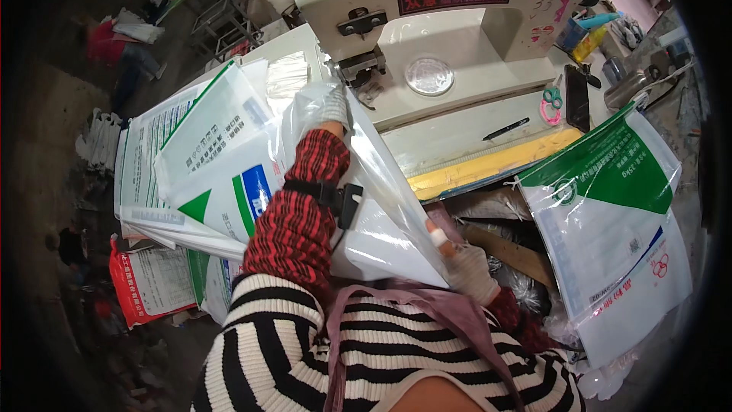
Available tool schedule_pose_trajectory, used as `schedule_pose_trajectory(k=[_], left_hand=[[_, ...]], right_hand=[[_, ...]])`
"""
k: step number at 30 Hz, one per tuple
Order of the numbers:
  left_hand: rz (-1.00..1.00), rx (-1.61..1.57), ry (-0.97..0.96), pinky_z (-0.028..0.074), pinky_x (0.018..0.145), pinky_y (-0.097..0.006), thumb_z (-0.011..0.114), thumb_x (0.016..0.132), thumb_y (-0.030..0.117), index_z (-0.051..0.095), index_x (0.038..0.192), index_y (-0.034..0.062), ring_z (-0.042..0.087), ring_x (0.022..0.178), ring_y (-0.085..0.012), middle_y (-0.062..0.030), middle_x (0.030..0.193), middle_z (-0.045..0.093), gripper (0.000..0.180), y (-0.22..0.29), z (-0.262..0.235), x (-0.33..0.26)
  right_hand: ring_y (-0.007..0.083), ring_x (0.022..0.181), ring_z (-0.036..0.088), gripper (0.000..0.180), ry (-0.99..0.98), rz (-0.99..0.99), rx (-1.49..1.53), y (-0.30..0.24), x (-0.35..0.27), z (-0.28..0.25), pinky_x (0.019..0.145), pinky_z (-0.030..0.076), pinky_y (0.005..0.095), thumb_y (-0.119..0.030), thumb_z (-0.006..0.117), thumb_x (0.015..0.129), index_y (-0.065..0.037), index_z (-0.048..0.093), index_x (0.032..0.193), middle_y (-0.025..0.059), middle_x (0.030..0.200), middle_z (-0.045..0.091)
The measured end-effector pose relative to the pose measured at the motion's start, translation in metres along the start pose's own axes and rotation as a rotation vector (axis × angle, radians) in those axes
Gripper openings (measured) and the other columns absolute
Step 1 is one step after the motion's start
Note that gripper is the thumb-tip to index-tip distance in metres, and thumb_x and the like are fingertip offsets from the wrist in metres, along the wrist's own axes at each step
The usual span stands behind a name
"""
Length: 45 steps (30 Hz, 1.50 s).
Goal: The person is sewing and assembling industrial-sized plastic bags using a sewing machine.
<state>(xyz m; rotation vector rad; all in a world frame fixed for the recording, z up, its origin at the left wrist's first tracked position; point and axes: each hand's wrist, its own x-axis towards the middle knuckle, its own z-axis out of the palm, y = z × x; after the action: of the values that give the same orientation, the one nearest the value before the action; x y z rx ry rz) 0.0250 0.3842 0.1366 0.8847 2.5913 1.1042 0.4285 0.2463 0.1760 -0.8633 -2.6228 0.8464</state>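
A large white plastic sack (381, 236) with a clear film liner stretches from the sewing machine's head down to my front. My left hand (316, 111), in a pale glove, lies at its upper end just left of the needle area; shiny film covers the fingers, so their grip is hidden. At the sack's lower right edge, my right hand (469, 271) is closed on it, a white wrap around one bare fingertip. The cream industrial sewing machine (457, 0) stands across the far side. Beneath my left forearm lie several printed white sacks (217, 137).
A green-and-white sack (610, 221) hangs at the right. On the machine bed are a black pen (505, 129), scissors (552, 97), a phone (577, 98) and a round clear disc (429, 76). A yellow strip (496, 160) lines the near edge. A red-and-white sack (152, 278) lies lower left. Another person (126, 53) is far left.
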Motion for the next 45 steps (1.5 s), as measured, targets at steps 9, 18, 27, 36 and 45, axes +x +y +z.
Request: schedule_pose_trajectory(k=[9,18,27,36,45], left_hand=[[0.449,0.653,-0.43,0.051,0.077,-0.041,0.046,0.093,0.027,0.062,0.109,0.006,0.065,0.083,-0.0319,-0.0162,0.093,0.067,0.031,0.085,-0.122,-0.02],[0.654,1.154,-1.333,0.05,0.08,-0.042,0.049,0.092,0.026,0.053,0.122,0.0053,0.063,0.088,-0.032,-0.0172,0.1,0.065,0.037,0.025,-0.164,-0.123],[0.408,0.481,-1.366,0.05,0.068,-0.031,0.068,0.081,0.02,0.055,0.112,0.0043,0.058,0.075,-0.0143,-0.0085,0.09,0.058,0.038,0.068,-0.137,-0.192],[0.538,0.497,-1.284,0.048,0.076,-0.03,0.063,0.084,0.02,0.065,0.097,0.0071,0.06,0.087,-0.0185,-0.0107,0.088,0.065,0.018,0.028,-0.107,-0.109],[0.122,0.187,-1.35,0.049,0.072,-0.03,0.062,0.083,0.009,0.067,0.095,0.0035,0.058,0.074,-0.0131,0.0008,0.08,0.064,0.014,0.105,-0.157,-0.081]], right_hand=[[0.0325,0.079,0.065,0.054,-0.25,0.069,-0.1,-0.038,0.174,0.001,0.068,0.052,0.0441,-0.01,0.042,0.089,-0.007,0.032,0.141,0.0169,0.084,0.066],[0.0401,0.091,0.059,0.058,-0.151,-0.052,0.249,-0.01,0.196,0.016,0.081,0.048,0.042,-0.01,0.045,0.087,-0.004,0.03,0.142,0.0295,0.107,0.059],[0.0358,0.085,0.063,0.074,-0.383,0.235,0.062,-0.029,0.19,0.021,0.074,0.05,0.0416,-0.01,0.05,0.083,-0.01,0.014,0.148,0.0242,0.095,0.064],[0.0325,0.082,0.065,0.08,-0.346,0.148,-0.086,-0.035,0.211,-0.005,0.074,0.051,0.0429,-0.015,0.055,0.082,-0.005,0.01,0.148,0.021,0.092,0.066],[0.0351,0.082,0.062,0.079,-0.316,0.153,0.246,-0.002,0.228,0.041,0.078,0.05,0.042,-0.02,0.058,0.082,-0.009,0.015,0.147,0.0211,0.088,0.065]])
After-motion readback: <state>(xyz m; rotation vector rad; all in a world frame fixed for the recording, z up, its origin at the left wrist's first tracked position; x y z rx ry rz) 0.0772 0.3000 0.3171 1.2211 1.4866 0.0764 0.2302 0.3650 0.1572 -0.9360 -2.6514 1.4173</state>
